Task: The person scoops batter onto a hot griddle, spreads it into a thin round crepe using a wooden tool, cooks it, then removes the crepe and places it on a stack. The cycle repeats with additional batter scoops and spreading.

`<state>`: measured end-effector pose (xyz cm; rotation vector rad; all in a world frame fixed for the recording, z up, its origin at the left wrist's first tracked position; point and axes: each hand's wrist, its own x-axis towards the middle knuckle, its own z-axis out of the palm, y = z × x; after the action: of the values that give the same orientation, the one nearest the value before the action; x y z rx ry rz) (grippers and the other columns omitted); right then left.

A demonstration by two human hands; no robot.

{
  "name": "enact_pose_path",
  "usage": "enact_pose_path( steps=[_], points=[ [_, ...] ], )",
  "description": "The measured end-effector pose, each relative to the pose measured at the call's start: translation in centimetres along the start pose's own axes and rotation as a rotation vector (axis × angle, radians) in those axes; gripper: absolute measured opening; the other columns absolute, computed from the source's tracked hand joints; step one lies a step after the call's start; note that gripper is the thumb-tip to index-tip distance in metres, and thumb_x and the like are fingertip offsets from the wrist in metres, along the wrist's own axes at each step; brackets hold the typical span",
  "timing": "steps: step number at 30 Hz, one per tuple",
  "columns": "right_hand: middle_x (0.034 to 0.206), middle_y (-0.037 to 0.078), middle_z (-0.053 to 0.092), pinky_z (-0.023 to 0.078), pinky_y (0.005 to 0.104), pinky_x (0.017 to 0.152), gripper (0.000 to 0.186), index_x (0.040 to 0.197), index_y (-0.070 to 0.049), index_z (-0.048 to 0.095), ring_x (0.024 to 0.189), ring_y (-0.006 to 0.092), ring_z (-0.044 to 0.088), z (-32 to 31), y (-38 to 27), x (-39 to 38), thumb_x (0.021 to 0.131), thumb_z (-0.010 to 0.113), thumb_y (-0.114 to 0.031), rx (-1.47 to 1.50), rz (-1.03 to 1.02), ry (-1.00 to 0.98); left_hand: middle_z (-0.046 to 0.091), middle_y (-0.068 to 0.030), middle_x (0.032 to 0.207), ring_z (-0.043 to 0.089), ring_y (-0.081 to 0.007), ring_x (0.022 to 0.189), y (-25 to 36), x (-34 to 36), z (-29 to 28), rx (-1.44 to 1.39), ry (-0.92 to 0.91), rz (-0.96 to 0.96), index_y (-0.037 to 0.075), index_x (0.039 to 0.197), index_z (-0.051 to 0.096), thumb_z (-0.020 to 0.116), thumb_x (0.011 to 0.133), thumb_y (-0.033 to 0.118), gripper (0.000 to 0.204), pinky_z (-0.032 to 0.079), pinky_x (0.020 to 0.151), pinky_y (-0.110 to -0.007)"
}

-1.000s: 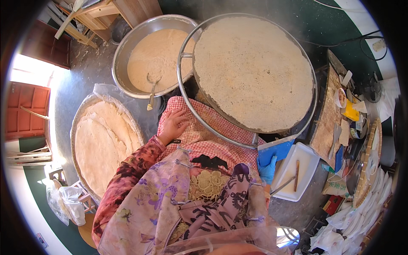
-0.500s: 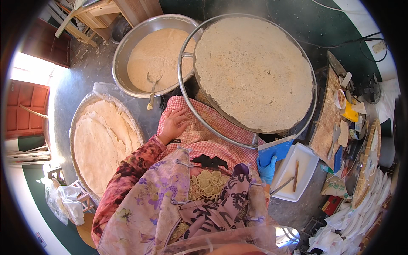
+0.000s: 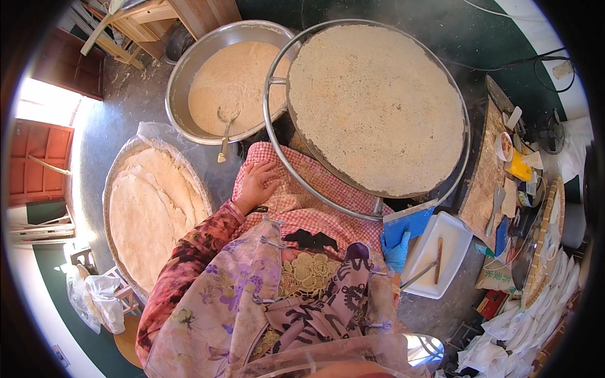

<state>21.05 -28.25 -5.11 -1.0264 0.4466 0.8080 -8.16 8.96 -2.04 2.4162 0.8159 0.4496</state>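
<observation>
My left hand (image 3: 256, 186) rests on the red-checked cloth (image 3: 293, 165) over my lap, its bare fingers stretched out and holding nothing. Over on my right side, my right hand (image 3: 396, 255), in a blue glove, grips a blue scraper (image 3: 408, 225) with a wide flat blade. A large round griddle (image 3: 304, 143) lies ahead, ringed by a metal rail (image 3: 270, 101). Thin pale batter (image 3: 378, 107) covers nearly its whole top, and faint steam hangs about its far edge. The scraper is beside the rail's near right part.
A metal basin (image 3: 178, 94) of batter with a ladle (image 3: 225, 142) stands far left. Nearer lies a round tray of stacked flatbreads (image 3: 148, 214). A white tray (image 3: 463, 242) holding a stick is at right, by a board (image 3: 474, 195) with tools and a yellow container (image 3: 518, 165).
</observation>
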Motion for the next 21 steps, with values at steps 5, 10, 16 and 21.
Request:
enact_pose_path(
  steps=[5, 10, 16, 21],
  points=[
    [0.131, 0.009, 0.045, 0.044, 0.049, 0.089, 0.063, 0.135, -0.018, 0.038, 0.114, 0.0304, 0.047, 0.6, -0.1, -0.4, 0.083, 0.057, -0.049, -0.028, -0.009, 0.023, 0.059, -0.0089, 0.118, 0.047, -0.0281, 0.117, 0.0, 0.0, 0.0, -0.003, 0.002, -0.002, 0.011, 0.09, 0.067, 0.069, 0.071, 0.021, 0.022, 0.029, 0.101, -0.045],
    [0.125, 0.006, 0.048, 0.047, 0.0466, 0.084, 0.061, 0.132, -0.018, 0.039, 0.109, 0.026, 0.047, 0.8, -0.2, -0.4, 0.084, 0.054, -0.053, -0.028, -0.001, 0.029, 0.059, -0.0071, 0.118, 0.047, -0.0254, 0.117, 0.0, 0.0, 0.1, 0.002, 0.008, -0.019, 0.013, 0.089, 0.068, 0.067, 0.072, 0.025, 0.021, 0.028, 0.101, -0.045],
    [0.12, 0.007, 0.051, 0.048, 0.0436, 0.082, 0.057, 0.13, -0.015, 0.04, 0.099, 0.0255, 0.052, -2.3, 0.9, 0.8, 0.085, 0.059, -0.044, -0.575, -0.356, -0.028, 0.058, -0.0094, 0.118, 0.046, -0.0296, 0.119, 0.0, 0.0, 0.1, -0.048, 0.018, 0.013, 0.011, 0.089, 0.067, 0.069, 0.072, 0.021, 0.021, 0.029, 0.1, -0.047],
    [0.121, 0.018, 0.052, 0.046, 0.0379, 0.088, 0.075, 0.131, -0.004, 0.035, 0.102, 0.0293, 0.056, -6.5, 1.6, 3.0, 0.072, 0.076, -0.025, -0.753, -0.454, -0.042, 0.056, -0.0087, 0.12, 0.045, -0.0276, 0.119, 0.0, -0.3, 0.1, 0.001, 0.005, -0.007, 0.012, 0.09, 0.067, 0.067, 0.074, 0.025, 0.02, 0.028, 0.099, -0.051]
  ],
)
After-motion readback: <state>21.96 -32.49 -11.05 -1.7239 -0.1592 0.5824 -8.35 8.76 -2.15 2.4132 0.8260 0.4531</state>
